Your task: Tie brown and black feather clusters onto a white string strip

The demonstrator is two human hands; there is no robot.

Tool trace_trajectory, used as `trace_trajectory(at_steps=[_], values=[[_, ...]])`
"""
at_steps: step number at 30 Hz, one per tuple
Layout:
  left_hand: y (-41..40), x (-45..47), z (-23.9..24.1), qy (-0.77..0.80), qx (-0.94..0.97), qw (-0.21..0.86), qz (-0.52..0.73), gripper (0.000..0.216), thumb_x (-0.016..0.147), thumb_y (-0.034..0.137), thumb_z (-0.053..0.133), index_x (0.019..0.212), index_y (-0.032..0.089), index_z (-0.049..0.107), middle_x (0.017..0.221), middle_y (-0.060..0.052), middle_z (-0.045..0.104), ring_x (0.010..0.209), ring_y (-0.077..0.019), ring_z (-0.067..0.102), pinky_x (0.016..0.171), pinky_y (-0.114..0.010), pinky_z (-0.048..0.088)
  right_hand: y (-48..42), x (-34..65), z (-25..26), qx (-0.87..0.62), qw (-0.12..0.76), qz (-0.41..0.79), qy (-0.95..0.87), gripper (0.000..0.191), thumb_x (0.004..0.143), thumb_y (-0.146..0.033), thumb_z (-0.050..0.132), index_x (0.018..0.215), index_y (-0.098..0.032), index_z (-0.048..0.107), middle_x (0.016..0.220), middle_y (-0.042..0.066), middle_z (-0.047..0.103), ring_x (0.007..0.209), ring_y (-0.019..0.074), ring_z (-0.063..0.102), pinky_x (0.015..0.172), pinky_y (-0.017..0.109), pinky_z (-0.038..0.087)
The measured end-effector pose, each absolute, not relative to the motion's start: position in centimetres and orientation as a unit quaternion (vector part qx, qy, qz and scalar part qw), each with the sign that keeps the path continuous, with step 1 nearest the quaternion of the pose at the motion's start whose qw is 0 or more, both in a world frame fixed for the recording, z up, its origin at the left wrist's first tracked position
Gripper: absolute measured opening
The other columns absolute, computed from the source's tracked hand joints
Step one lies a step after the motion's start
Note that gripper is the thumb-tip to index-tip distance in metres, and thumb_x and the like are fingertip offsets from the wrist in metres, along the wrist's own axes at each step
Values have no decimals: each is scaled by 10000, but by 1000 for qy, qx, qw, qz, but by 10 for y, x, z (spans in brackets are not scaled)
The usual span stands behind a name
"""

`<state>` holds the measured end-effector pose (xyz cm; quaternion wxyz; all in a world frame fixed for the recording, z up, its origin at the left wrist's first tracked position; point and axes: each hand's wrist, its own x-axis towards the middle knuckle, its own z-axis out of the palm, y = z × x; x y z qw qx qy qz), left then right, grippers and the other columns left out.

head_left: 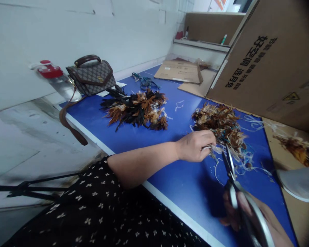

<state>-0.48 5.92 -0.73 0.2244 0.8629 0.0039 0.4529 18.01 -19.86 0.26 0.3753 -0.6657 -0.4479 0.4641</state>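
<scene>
My left hand [196,145] is closed, pinching a white string [207,148] with pale bits at the near side of a brown feather bundle [217,123]. In my right hand [243,209] is a pair of scissors [231,181], its blades slightly apart and pointing at the string beside my left fingers. Whether the blades touch the string I cannot tell. Loose white and bluish strings trail from the bundle over the blue tabletop [187,192]. A second bundle of black and brown feathers [139,108] lies farther left.
A handbag [92,77] and a red-lidded bottle [59,80] stand at the left by the wall. A large cardboard panel [267,68] rises on the right. Flat cardboard [179,72] lies at the back. Dark teal strands [145,81] and a white container [300,181] are also here.
</scene>
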Motion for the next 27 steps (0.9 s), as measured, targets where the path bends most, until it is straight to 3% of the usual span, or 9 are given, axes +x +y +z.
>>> trace_trajectory(at_steps=[2,5,11,19,27], values=[[62,-6,-8,-39,878,145,454,196,942,64,559,1068,123,698,1072,-172,741,1082,-245,719,1015,-402,635,-186,174,8,-654,372,530,-392,598,870,-839,736,884,-242,772,704,19,630,555,218,642,611,458,686],[64,-10,-4,-73,892,51,443,211,997,80,538,1097,117,721,1118,-190,756,1086,-251,717,990,-405,645,-175,164,16,-665,391,530,-352,673,820,-882,767,900,-214,758,713,13,615,570,196,642,585,399,654],[66,-17,5,-84,902,-22,423,208,1058,108,545,1089,115,750,1112,-185,758,1073,-248,701,979,-397,623,-172,156,25,-687,398,516,-321,768,640,-956,853,785,-228,654,617,-19,545,434,170,551,420,380,565],[64,-15,3,-90,909,-47,404,213,1074,122,547,1065,133,760,1123,-174,762,1061,-235,700,964,-385,618,-191,166,7,-689,374,553,-283,742,710,-946,824,807,-241,614,561,-68,465,384,143,481,381,366,553],[57,-14,4,-123,896,-81,420,210,1058,147,568,1053,138,778,1171,-177,771,1057,-235,705,976,-381,633,-201,176,2,-643,373,536,-400,732,916,-959,578,902,-237,697,718,3,598,587,155,551,751,432,673]])
